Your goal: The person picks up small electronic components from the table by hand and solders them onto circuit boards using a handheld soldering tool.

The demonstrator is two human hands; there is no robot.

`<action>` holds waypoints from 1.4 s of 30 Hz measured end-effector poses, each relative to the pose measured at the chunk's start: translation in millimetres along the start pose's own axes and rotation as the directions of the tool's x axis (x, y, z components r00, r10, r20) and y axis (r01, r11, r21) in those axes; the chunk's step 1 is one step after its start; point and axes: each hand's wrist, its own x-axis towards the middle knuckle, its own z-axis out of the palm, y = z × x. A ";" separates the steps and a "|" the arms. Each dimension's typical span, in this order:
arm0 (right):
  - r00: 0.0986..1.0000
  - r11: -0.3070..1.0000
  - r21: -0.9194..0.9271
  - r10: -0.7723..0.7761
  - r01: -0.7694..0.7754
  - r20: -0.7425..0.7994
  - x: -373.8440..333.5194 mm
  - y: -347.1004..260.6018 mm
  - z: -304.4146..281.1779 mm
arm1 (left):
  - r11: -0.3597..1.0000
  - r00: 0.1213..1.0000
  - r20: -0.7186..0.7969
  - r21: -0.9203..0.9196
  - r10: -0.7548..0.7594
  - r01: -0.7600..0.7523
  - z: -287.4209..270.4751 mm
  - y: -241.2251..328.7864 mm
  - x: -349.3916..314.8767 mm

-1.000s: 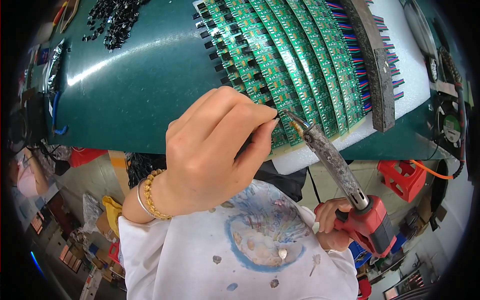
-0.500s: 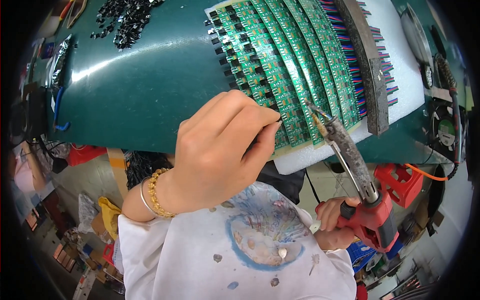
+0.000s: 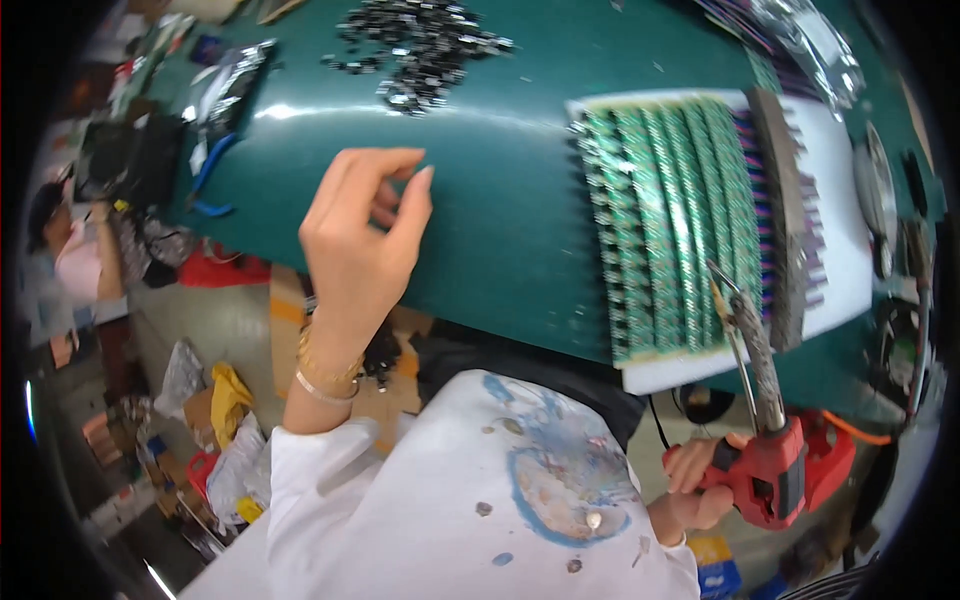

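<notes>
My left hand (image 3: pixel 360 225) is above the green table, its thumb and index fingertip a little apart and nothing visible between them. Below the pile of small black parts (image 3: pixel 420 50), it is well left of the boards. My right hand (image 3: pixel 697 482) grips a red soldering gun (image 3: pixel 768 470), whose tip rises over the lower part of the green circuit boards (image 3: pixel 650 230). These boards lie in joined strips, with black parts along their left edge. A dark metal bar (image 3: pixel 775 200) lies across the coloured wires (image 3: pixel 812 230) at their right side.
White foam (image 3: pixel 845 240) lies under the boards on the green table (image 3: pixel 500 220). Blue-handled pliers (image 3: pixel 208 180) and a silvery bag (image 3: pixel 235 85) are at left. A round metal dish (image 3: pixel 878 200) stands at right. Another person (image 3: pixel 85 250) sits at far left.
My left hand has left the circuit boards and moved left, its thumb and index finger now apart. The view has shifted, so the boards appear farther right. My right hand still holds the soldering gun.
</notes>
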 end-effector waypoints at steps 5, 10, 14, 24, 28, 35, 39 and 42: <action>0.998 0.998 -0.034 -0.054 0.053 -0.031 6.6 1.2 -1.1 | 0.989 1.000 0.022 0.150 0.015 -0.018 8.4 -19.5 25.4; 1.000 1.000 -0.008 -0.022 0.022 -0.009 8.2 -2.2 3.7 | 0.953 0.980 0.128 0.246 0.149 -0.177 9.0 -31.0 48.3; 0.999 1.000 0.009 0.023 -0.022 -0.026 5.6 -2.8 1.0 | 0.905 0.943 0.232 0.299 0.237 -0.302 7.1 -34.7 53.7; 0.998 0.998 0.033 0.056 -0.055 -0.019 9.1 -7.6 7.0 | 0.748 0.797 0.282 0.282 0.534 -0.600 1.1 -32.5 63.6; 1.000 0.999 0.040 -0.017 0.017 0.004 15.2 -0.6 15.8 | 0.937 0.936 0.099 0.064 0.338 -0.344 -4.2 -16.6 40.0; 0.995 0.931 -0.355 0.064 -0.086 -0.074 25.4 2.4 32.4 | 0.729 0.845 0.190 -0.618 0.500 -0.292 15.9 81.4 -16.3; 0.991 0.888 -0.459 0.079 -0.023 0.104 44.1 -8.2 43.5 | 0.641 0.818 0.120 -0.688 0.563 -0.340 31.0 95.1 -39.6; 0.987 0.884 -0.463 0.124 -0.065 0.098 55.7 -10.7 46.5 | 0.618 0.748 0.141 -0.670 0.649 -0.411 31.3 100.4 -39.7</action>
